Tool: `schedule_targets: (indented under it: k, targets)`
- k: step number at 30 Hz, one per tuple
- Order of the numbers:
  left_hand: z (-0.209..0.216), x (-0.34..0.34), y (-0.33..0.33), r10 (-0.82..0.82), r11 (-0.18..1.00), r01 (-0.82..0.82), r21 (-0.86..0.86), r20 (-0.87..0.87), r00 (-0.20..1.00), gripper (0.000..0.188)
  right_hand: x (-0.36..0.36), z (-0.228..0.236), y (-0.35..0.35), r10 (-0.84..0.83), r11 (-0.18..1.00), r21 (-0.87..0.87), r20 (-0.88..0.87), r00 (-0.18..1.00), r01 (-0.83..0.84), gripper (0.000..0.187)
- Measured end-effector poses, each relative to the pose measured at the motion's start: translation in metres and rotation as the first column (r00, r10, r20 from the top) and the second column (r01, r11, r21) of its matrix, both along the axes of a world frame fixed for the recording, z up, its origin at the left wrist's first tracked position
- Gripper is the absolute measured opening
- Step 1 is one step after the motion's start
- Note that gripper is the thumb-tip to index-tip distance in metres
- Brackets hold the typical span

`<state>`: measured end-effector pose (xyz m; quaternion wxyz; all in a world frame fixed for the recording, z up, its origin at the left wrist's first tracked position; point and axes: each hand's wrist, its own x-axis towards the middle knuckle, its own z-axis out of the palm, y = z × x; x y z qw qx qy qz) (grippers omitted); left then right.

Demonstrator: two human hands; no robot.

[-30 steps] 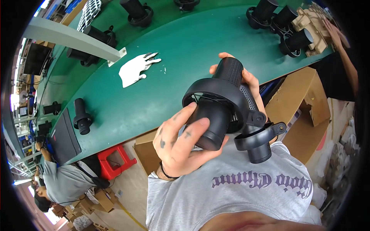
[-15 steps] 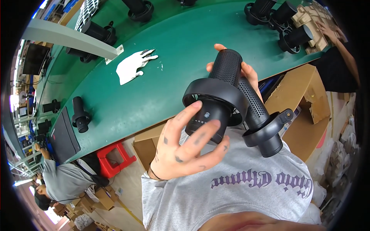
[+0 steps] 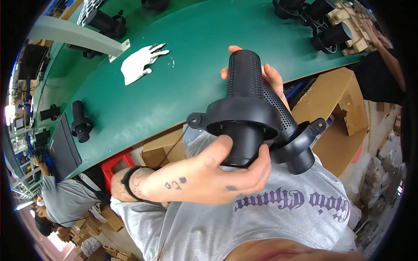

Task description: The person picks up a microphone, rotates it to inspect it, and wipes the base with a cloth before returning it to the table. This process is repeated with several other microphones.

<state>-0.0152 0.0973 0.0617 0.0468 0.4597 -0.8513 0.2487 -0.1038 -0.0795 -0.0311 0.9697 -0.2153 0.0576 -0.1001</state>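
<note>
Over my shirt, a black microphone [image 3: 244, 74] with a perforated barrel and a wide ring mount [image 3: 244, 114] is tilted, smooth end toward me. My left hand [image 3: 213, 174] wraps its thumb and fingers around that smooth lower end. Behind the perforated barrel, my right hand [image 3: 274, 80] grips both this microphone and a second black microphone [image 3: 300, 162] beside it; most of that hand is hidden. A mounting lug [image 3: 197, 121] sticks out left of the first ring. Another lug [image 3: 319, 126] shows on the second microphone's ring.
A white glove [image 3: 137, 67] lies on the green table [image 3: 183, 78]. More microphones stand left [image 3: 80, 122] and far right [image 3: 331, 37]. Open cardboard boxes [image 3: 324, 98] sit along the near edge, beside a red stool [image 3: 117, 163]. A grey post [image 3: 74, 35] rises far left; other people work on both sides.
The first microphone has turned about its length: its printed marks have gone from view and its lug now shows at left. My left hand has swung from its front to around its lower end.
</note>
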Motion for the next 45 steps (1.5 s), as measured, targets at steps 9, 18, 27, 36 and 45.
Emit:
schedule_targets:
  k: [9, 18, 27, 36, 45]
  targets:
    - [-0.034, 0.009, -0.001, 0.034, 0.924, -0.230, -0.305, -0.535, 0.844, 0.024, -0.012, 0.009, 0.007, -0.147, 0.989, -0.041, -0.243, 0.959, 0.141, 0.048]
    - [-0.089, -0.003, 0.029, 0.175, 0.747, -0.656, -0.109, -0.919, 0.352, 0.072, 0.000, 0.019, 0.007, -0.170, 0.960, -0.278, -0.495, 0.852, 0.030, 0.044]
    - [-0.076, -0.002, 0.023, 0.184, 0.612, -0.596, 0.520, -0.826, -0.532, 0.039, 0.003, -0.022, -0.006, -0.049, 0.926, -0.344, -0.525, 0.850, -0.159, 0.053]
    - [-0.079, -0.007, 0.015, 0.350, 0.694, -0.117, 0.710, -0.475, -0.808, 0.024, 0.008, -0.025, -0.018, -0.165, 0.874, -0.474, -0.492, 0.855, -0.104, 0.050]
    - [-0.081, -0.017, 0.019, 0.282, 0.726, -0.391, 0.566, -0.763, -0.581, 0.059, 0.010, -0.036, -0.024, -0.069, 0.914, -0.400, -0.319, 0.945, -0.068, 0.050]
